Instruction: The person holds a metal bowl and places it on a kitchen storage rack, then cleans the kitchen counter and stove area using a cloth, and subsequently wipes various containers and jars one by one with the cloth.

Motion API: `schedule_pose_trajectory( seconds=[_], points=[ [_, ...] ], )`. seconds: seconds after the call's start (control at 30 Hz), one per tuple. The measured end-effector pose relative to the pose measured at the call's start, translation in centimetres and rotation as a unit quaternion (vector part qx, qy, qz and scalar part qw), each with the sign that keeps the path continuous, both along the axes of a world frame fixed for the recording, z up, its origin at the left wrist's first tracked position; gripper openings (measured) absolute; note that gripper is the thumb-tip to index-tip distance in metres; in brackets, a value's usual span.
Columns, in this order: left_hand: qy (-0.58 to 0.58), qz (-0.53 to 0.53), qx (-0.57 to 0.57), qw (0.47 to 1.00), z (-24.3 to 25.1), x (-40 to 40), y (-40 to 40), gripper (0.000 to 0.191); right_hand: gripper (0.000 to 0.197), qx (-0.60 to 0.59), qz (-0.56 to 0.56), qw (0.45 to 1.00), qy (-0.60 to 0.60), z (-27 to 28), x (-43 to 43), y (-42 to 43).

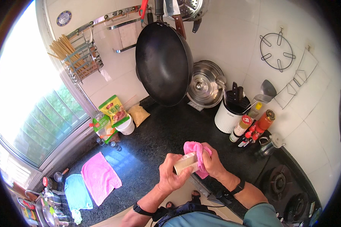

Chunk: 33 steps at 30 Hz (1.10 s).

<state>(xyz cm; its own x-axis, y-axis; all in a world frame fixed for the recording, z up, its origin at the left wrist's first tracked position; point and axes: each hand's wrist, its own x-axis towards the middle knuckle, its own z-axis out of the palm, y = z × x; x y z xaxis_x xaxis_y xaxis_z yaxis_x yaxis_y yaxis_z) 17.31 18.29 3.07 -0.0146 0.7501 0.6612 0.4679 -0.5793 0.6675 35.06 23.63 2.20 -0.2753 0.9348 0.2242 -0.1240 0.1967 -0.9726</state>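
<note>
My left hand point(172, 172) grips a small beige container point(187, 162) with ribbed sides, tilted over the front edge of the counter. Its exact kind is hard to tell. A bunched pink cloth point(199, 154) is pressed around the container's far end by my right hand point(213, 161), so that end is hidden. On the counter to the left, a second pink cloth point(101, 177) lies spread out, and beside it rests a light blue cloth point(77, 193).
Hanging over the back corner are a black wok point(163, 63) and a cleaver point(179, 25). A white ribbed utensil holder point(226, 117), sauce bottles point(240, 129) and a metal pot point(270, 145) line the right wall before the gas burner point(279, 181). Food packets point(113, 110) stand near the window.
</note>
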Motion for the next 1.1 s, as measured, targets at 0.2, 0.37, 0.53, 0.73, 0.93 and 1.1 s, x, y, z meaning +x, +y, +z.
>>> schedule_pose_trajectory(
  seconds=[0.2, 0.37, 0.53, 0.73, 0.93, 1.1],
  points=[
    [0.139, -0.076, 0.031, 0.987, 0.5, -1.6, -0.1, 0.059, 0.023, -0.164, 0.025, 0.985, 0.048, -2.5, 0.6, -0.4],
    [-0.493, -0.199, -0.504, 0.681, 0.0, -1.5, -2.8, 0.043, 0.036, 0.516, -0.049, 0.828, -0.214, 3.7, 0.9, -2.9],
    [-0.514, -0.024, -0.398, 0.76, 3.9, 2.6, -4.5, 0.02, 0.039, 0.461, -0.026, 0.872, -0.161, 4.6, 2.0, -3.5],
    [-0.247, 0.066, -0.033, 0.966, 3.6, 2.9, -3.6, 0.029, 0.03, 0.206, -0.121, 0.969, 0.063, 4.4, -1.1, -4.7],
    [0.051, 0.051, 0.166, 0.983, 3.3, 1.2, -2.6, 0.038, 0.039, -0.223, 0.101, 0.933, 0.263, 3.7, -1.3, -2.9],
    [-0.117, 0.096, 0.065, 0.986, 0.3, 3.4, -1.9, 0.039, 0.052, -0.215, -0.024, 0.929, 0.3, 5.6, -3.2, -4.0]
  ],
)
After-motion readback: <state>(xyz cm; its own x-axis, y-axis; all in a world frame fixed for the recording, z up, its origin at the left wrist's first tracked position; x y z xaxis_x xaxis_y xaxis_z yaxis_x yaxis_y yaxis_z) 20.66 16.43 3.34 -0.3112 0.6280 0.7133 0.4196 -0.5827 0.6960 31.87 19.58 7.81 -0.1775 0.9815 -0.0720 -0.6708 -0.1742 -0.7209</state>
